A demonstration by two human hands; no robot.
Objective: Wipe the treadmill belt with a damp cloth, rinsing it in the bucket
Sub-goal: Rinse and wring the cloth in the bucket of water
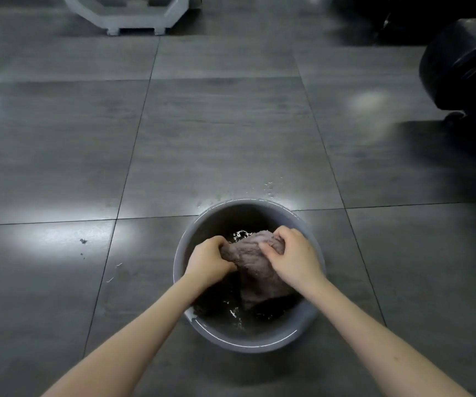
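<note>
A grey bucket (259, 340) stands on the tiled floor below me, with water in it. A wet, greyish-purple cloth (255, 267) hangs inside the bucket, its lower part reaching the water. My left hand (209, 260) grips the cloth's left end with curled fingers. My right hand (294, 257) grips its upper right end. Both hands are over the bucket's opening. The treadmill belt is not in view.
Grey floor tiles (216, 138) spread all around, with water drops beside the bucket's far rim. A dark machine base with a small wheel (466, 78) stands at the right. A white frame (127, 15) sits at the far back left.
</note>
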